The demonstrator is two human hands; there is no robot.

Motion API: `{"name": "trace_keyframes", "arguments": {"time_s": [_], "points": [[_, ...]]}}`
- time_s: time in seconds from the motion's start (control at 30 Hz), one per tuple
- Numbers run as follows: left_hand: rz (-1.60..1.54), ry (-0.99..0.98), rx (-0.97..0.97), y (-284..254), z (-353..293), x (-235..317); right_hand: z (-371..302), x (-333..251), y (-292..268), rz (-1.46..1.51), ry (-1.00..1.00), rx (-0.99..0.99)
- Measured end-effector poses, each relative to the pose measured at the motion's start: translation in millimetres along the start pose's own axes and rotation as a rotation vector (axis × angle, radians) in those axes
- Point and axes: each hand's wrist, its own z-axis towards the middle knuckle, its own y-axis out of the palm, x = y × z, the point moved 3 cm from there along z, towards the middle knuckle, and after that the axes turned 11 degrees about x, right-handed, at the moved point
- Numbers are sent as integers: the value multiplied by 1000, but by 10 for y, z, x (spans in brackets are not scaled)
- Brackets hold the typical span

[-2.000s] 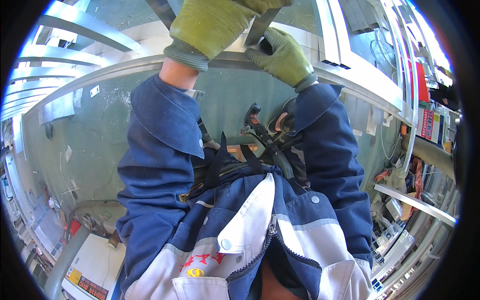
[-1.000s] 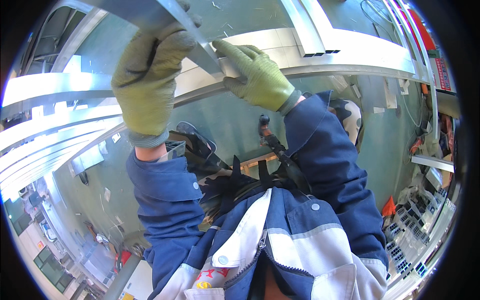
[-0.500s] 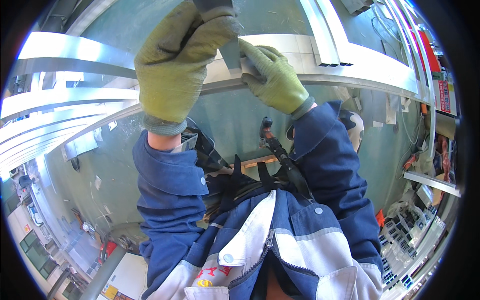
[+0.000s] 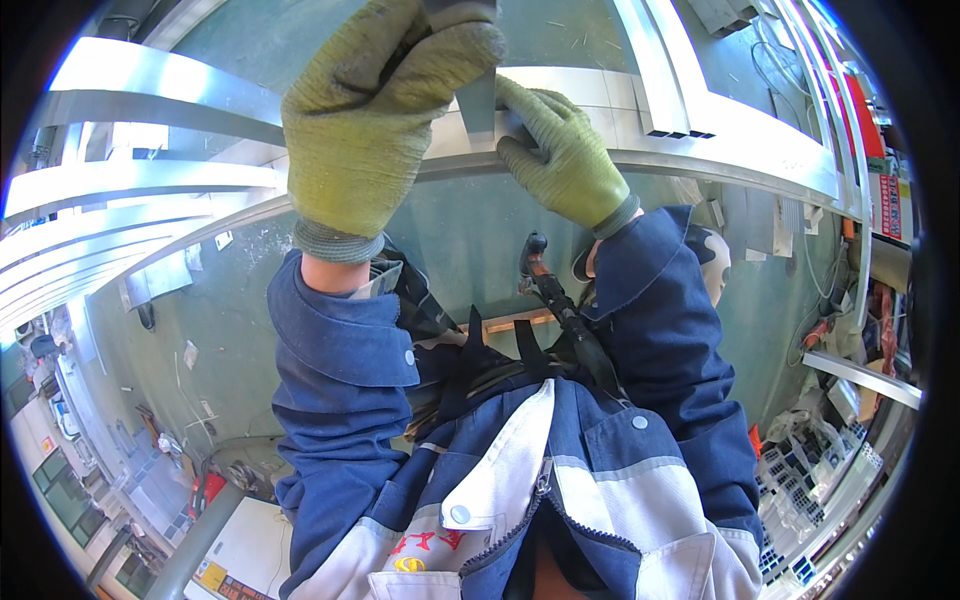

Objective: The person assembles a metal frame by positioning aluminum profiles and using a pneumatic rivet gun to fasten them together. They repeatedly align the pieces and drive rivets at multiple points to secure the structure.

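Note:
My left hand [image 4: 365, 140], in a yellow-green work glove, is closed around a grey metal bar [image 4: 477, 105] raised over a long silver metal beam [image 4: 575, 95]. The bar's upper part runs out of the picture, and its lower end reaches down to the beam. Right beside that end is my right hand [image 4: 560, 155], gloved the same way. Its thumb and fingers are curled together around a small grey piece that I cannot make out, partly hidden by the glove.
Two silver square tubes [image 4: 665, 75] rest across the beam on the right. Several pale metal bars [image 4: 150, 185] stretch off to the left. A black tool with a curved head [image 4: 550, 280] hangs at my waist. Bundled profiles [image 4: 820, 500] lie at lower right.
Both hands, with the metal bar, have shifted a little to the right in the picture. The grip of each hand looks the same.

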Motion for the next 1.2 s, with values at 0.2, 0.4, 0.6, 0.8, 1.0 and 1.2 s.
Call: {"name": "trace_keyframes", "arguments": {"time_s": [0.2, 0.4, 0.6, 0.8, 1.0, 1.2], "points": [[149, -17, -22, -77, 5, -57, 30, 46, 64, -23, -1, -7], [81, 22, -28, 14, 8, 57, -22, 69, 154, -119, -55, 60], [75, -11, -22, -19, -1, 16, -32, 69, 167, -124, -64, 75], [121, -15, -7, -26, -6, 18, -60, 97, 185, -131, -36, 88], [66, 17, -14, -37, 13, -18, -63, 110, 192, -127, -48, 89], [95, 28, -24, -44, 19, -7, -71, 110, 199, -133, -35, 86]]}}
